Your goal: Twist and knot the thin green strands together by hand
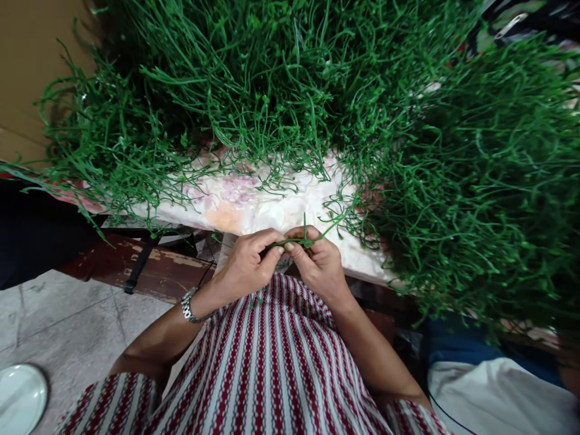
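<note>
red-and-white striped cloth [272, 368], woven in narrow patterned bands, fills the bottom of the view, worn by the person whose bare forearms reach forward from it. left hand [247, 263] and right hand [319, 263] meet just above the cloth at the near edge of the table, knuckles up, fingertips touching. both are curled tight, thumbs and forefingers pinching one thin green stem [292, 241] that runs across between them; a short branch of it sticks up over the right hand. the stem looks smooth and wiry, like moulded plastic. a metal link bracelet [188, 307] circles the left wrist.

beyond the hands the table carries a floral tablecloth [244, 202], pale with faded pink and peach blooms, glossy in places. heaped on it is a huge pile of green stems [281, 90], tangled, thin, curling at the tips, spilling over the far side and down the right, where the mass [480, 199] hangs well past the table edge.

under the table a worn reddish-brown wooden rail [149, 269] shows chipped paint. grey concrete floor [67, 326] lies at left, with a round white plate [20, 396] at the bottom corner. plain brown cardboard [31, 66] stands at upper left. white fabric [493, 393] and a blue piece sit at lower right. no writing can be read anywhere.
</note>
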Demonstrator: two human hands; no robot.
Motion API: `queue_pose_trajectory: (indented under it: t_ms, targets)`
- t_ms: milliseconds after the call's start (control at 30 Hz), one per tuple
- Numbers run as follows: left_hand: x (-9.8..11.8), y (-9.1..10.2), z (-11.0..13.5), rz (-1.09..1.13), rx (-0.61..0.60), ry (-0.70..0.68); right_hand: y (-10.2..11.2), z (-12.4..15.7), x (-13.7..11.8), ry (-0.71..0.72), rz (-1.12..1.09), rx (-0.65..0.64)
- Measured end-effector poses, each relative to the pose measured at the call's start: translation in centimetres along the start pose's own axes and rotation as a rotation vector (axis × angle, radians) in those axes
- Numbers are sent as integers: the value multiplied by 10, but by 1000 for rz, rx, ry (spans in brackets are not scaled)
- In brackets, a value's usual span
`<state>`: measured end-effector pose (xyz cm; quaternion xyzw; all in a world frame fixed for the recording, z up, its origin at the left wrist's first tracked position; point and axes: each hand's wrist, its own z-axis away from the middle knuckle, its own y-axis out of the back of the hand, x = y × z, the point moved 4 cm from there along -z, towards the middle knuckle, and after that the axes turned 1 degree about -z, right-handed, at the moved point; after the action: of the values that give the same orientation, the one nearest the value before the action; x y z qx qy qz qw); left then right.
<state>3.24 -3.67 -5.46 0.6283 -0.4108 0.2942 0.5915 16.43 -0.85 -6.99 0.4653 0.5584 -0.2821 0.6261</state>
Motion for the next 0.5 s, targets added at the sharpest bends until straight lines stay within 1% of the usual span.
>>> queue_pose_trajectory:
  t_ms: [100, 200, 267, 333, 400, 433, 500]
  targets:
    - [-1, 2, -1, -70, -35, 17, 0, -1, -7, 128, 228, -24]
    - [-1, 2, -2, -172, -84, 30, -3, -1, -13, 261, 455, -81]
    - [-1, 1, -2, -217, -108, 32, -5, -1, -14, 293, 591, -114]
    - [-2, 2, -3, -242, -129, 23, -4, 0, -15, 292, 705, -138]
    - [-2, 4, -2, -247, -172, 4, -2, 1, -17, 296, 765, -181]
    - [-1, 5, -2, -230, -211, -12, 0, 2, -18, 307, 756, -219]
    - [1, 6, -1, -146, -336, -59, 2, 3, -21, 344, 627, -338]
